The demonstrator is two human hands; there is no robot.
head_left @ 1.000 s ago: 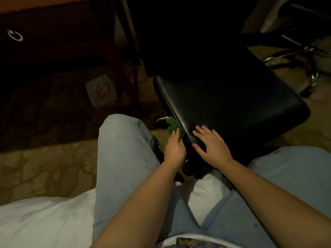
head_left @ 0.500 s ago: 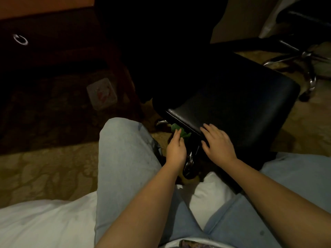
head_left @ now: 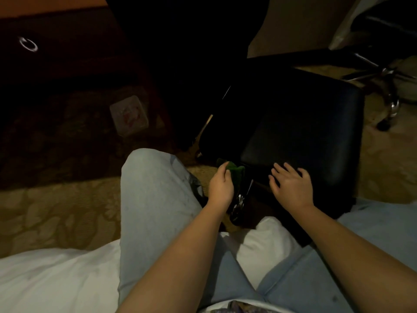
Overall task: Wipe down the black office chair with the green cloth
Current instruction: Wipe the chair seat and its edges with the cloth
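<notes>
The left hand (head_left: 221, 186) grips the crumpled green cloth (head_left: 236, 171), fingers curled round it, at the near left corner of the black padded leather office chair (head_left: 304, 132), just below the seat edge. The right hand (head_left: 291, 185) lies flat on the seat's front edge, fingers spread. Patterned beige carpet (head_left: 56, 211) lies beneath.

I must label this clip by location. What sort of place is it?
Probably a bedroom or hotel room, dimly lit: patterned carpet, white bedding under the person, and a dark wooden drawer unit near the black office chair.
</notes>
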